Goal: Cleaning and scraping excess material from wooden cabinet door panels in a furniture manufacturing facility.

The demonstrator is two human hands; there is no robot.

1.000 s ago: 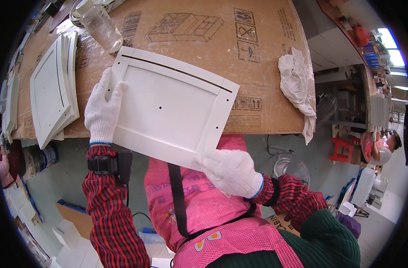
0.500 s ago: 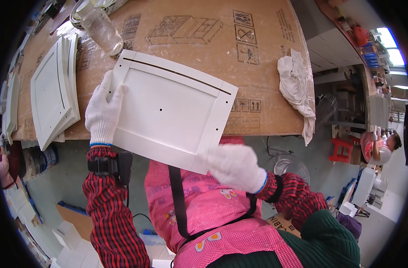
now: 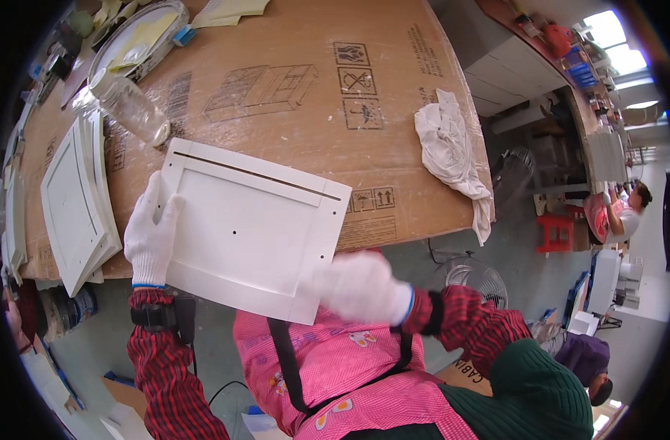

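A white framed panel (image 3: 236, 213), with a dark groove along its far edge and several small holes, lies tilted over the table's near edge. My left hand (image 3: 150, 238) grips its left edge, the thumb on the face; the white knitted glove hides the fingers beneath. At the panel's near right corner is my right hand (image 3: 360, 286), gloved too and smeared by motion. Its fingers cannot be made out, nor whether it holds anything.
A stack of similar panels (image 3: 74, 205) lies on the left of the cardboard-covered table (image 3: 276, 139). Beyond my left hand lies a clear plastic bottle (image 3: 133, 110). A crumpled white cloth (image 3: 448, 150) hangs over the right edge, above a floor fan (image 3: 470, 282). Other people work at the right.
The view has shifted, so table and panel sit lower and further left. My left hand keeps its hold on the panel; my right hand stays at the near right corner, blurred in both frames.
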